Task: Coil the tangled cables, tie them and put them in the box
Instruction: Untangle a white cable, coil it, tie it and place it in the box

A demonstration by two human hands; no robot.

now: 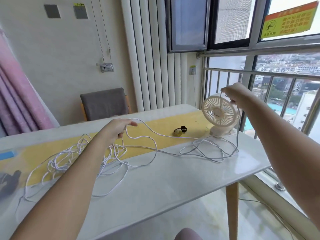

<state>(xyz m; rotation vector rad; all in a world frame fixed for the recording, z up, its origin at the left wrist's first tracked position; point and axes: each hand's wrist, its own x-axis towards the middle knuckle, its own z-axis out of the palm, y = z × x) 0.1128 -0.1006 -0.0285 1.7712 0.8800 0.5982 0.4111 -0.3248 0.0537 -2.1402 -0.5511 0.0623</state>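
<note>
Left hand (118, 129) pinches white cable (114, 153); right hand (237, 96) grips raised loop; tangle sprawls left-right along table (173, 179).

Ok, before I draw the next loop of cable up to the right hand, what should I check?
1. Grip of right hand on cable: ok.
2. Pinch of left hand on cable: ok.
3. Slack free of tangles: not ok, a snarled pile lies by the left forearm.
4. Path clear of fan: not ok, a strand hangs across it.
5. Spare ties on table: ok.
6. Whereabouts of box: cannot tell, none in view.
</note>
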